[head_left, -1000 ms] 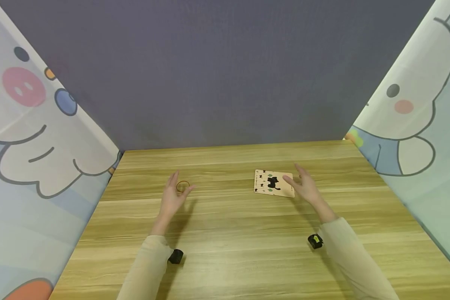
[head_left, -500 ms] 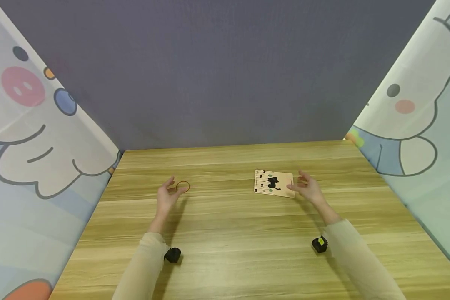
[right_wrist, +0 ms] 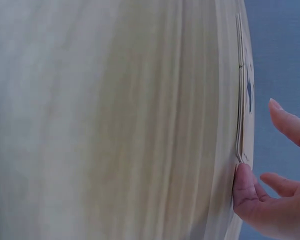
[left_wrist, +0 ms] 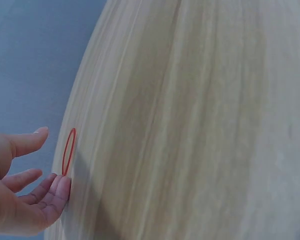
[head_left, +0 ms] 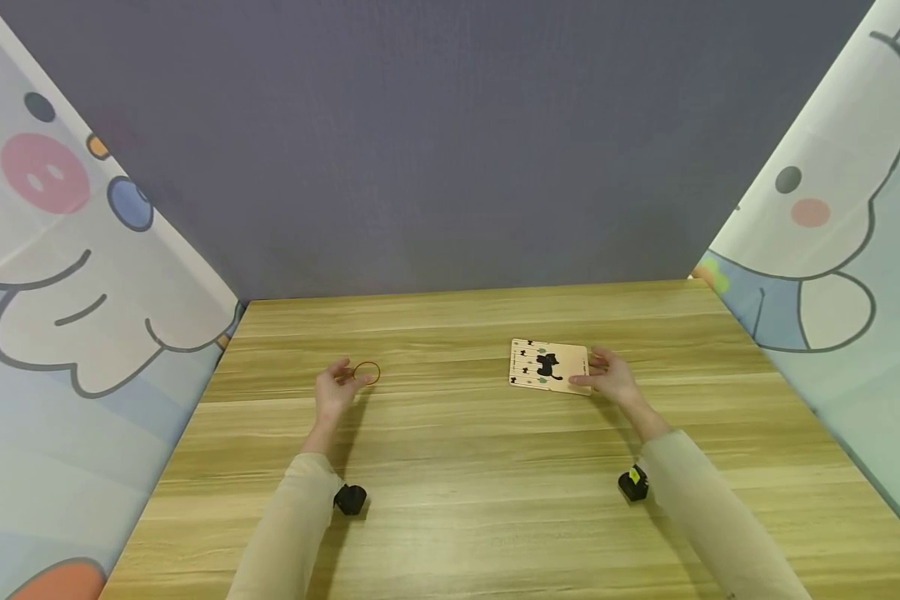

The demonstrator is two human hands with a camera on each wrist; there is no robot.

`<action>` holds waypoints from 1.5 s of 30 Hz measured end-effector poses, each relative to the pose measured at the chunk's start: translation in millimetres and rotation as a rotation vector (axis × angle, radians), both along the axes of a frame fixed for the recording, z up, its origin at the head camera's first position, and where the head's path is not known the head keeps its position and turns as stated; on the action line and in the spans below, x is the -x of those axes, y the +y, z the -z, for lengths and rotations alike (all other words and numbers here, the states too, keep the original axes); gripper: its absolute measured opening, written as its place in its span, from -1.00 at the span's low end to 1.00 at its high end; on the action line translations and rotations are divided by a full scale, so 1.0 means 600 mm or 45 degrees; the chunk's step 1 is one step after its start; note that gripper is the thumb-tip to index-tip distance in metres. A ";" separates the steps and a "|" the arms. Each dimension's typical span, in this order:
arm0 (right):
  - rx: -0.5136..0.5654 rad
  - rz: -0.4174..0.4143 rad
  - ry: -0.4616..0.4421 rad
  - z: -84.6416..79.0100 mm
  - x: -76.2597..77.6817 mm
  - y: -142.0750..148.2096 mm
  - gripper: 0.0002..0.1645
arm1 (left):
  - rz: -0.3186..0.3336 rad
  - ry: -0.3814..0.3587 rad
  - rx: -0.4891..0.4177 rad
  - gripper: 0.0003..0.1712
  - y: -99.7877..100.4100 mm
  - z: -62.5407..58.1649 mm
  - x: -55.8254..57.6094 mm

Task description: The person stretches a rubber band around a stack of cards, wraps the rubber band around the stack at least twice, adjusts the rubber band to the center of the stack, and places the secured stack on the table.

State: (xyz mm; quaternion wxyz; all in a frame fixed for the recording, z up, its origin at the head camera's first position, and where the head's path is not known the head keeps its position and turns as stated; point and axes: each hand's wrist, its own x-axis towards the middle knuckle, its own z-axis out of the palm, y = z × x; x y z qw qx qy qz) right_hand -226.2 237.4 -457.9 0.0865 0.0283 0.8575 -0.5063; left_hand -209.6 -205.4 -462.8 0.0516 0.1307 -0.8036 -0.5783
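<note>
A thin red rubber band (head_left: 377, 372) lies in a loop on the wooden table at the left. Its lower end meets the fingertips of my left hand (head_left: 335, 393), as the left wrist view shows; the other digits of that hand stay apart from it. At the right lies a flat cream booklet (head_left: 528, 367) printed with a black cat; its layered edge (right_wrist: 239, 110) shows in the right wrist view. My right hand (head_left: 613, 383) is at its right end, thumb over the corner. One digit stands clear of it, and no firm pinch shows.
Black wrist cameras (head_left: 350, 500) hang at both sleeves, close above the tabletop (head_left: 465, 467). A dark grey wall (head_left: 450, 150) stands behind the table. Printed cartoon curtains flank it on the left (head_left: 45, 300) and right (head_left: 832, 250).
My left hand's fingers have drawn in and moved back slightly beside the rubber band. My right hand has lowered to the booklet's right end, its fingers closer together. Band and booklet stay in place.
</note>
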 end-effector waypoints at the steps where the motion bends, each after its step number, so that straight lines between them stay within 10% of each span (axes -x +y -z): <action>1: -0.008 -0.001 -0.002 0.001 0.002 -0.001 0.03 | -0.006 0.000 0.009 -0.34 0.001 0.002 0.001; 24: -0.152 0.031 -0.024 0.015 0.025 -0.005 0.05 | -0.157 0.049 0.282 -0.52 0.016 0.019 0.017; 45: -0.330 0.050 -0.242 -0.010 0.036 -0.026 -0.10 | -0.153 -0.098 0.290 -0.67 0.020 0.013 0.018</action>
